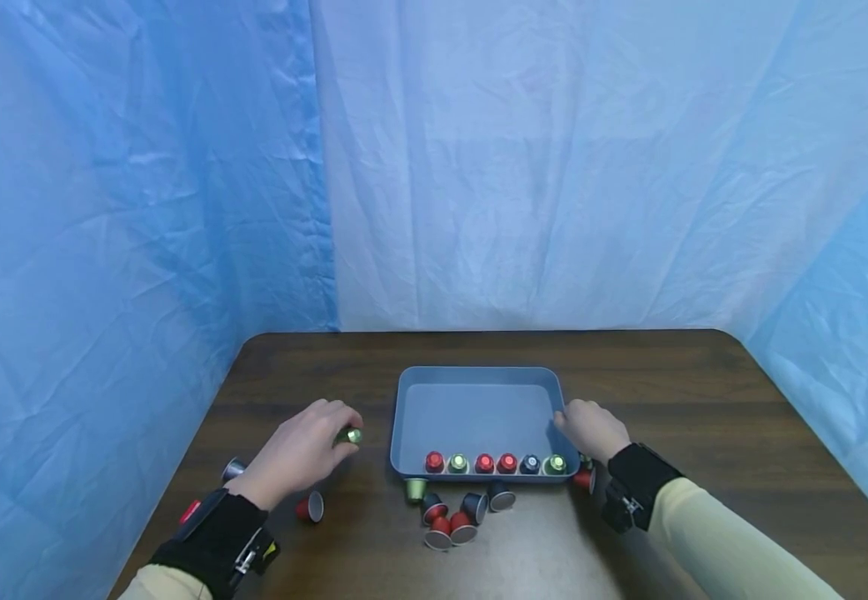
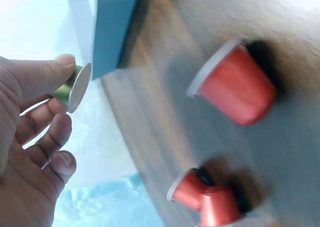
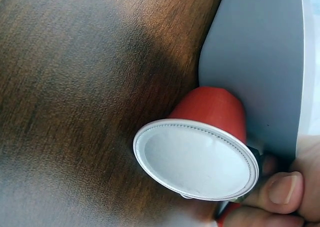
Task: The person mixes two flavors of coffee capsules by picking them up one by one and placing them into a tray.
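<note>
The right hand [image 1: 591, 429] rests at the right rim of the blue tray [image 1: 404, 417], and its fingers are mostly hidden behind the knuckles in the head view; the right wrist view shows only two fingertips [image 3: 282, 189] at the frame's edge, so whether they grip anything cannot be told. A red capsule [image 3: 210, 112] lies on its side just beside the tray's outer wall there, foil lid toward the camera, part of it cut off by the fingertips. The left wrist view is blurred by motion, softening two red capsules near the frame bottom.

The left hand [image 1: 299, 454] hovers left of the tray, palm down, thumb and fingers pinching a green capsule [image 2: 72, 87] above the dark wood-grain bench [image 1: 704, 400]. The capsule is a small tapered metallic cup with a flat silver foil lid. Six capsules stand in a row along the tray's near wall; others lie loose on the bench just near of it
</note>
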{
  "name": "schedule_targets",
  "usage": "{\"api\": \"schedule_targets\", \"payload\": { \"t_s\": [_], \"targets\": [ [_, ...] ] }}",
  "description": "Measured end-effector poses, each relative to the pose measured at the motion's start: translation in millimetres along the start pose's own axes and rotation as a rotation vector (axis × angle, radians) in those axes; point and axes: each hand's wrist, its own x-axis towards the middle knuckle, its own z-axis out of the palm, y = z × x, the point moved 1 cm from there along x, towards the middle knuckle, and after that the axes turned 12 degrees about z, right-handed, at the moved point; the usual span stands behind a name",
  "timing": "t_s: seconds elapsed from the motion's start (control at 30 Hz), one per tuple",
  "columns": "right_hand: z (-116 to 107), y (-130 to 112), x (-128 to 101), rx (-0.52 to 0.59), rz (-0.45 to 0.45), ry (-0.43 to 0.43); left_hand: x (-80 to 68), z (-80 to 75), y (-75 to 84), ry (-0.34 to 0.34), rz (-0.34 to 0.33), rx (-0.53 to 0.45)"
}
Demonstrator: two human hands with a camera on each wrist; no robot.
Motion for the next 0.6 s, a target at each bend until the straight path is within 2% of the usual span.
{"api": "schedule_targets", "payload": {
  "t_s": [0.1, 0.23, 0.37, 0.6],
  "targets": [
    [-0.8, -0.3, -0.3, 0.0, -0.002, 0.001, 3.1, -6.1, 4.8, 0.053, 0.056, 0.009],
    [-2.1, -1.1, -1.6, 0.005, 0.0, -0.005, 6.9, -13.0, 10.0, 0.1, 0.095, 0.013],
    [-1.7, -1.0, -2.2, 0.003, 0.003, -0.004, 9.7, -17.3, 14.2, 0.117, 0.09, 0.012],
    [-2.6, -2.2, -3.2, 0.001, 0.002, -0.011, 12.1, -16.9, 15.1, 0.107, 0.057, -0.018]
  ]
}}
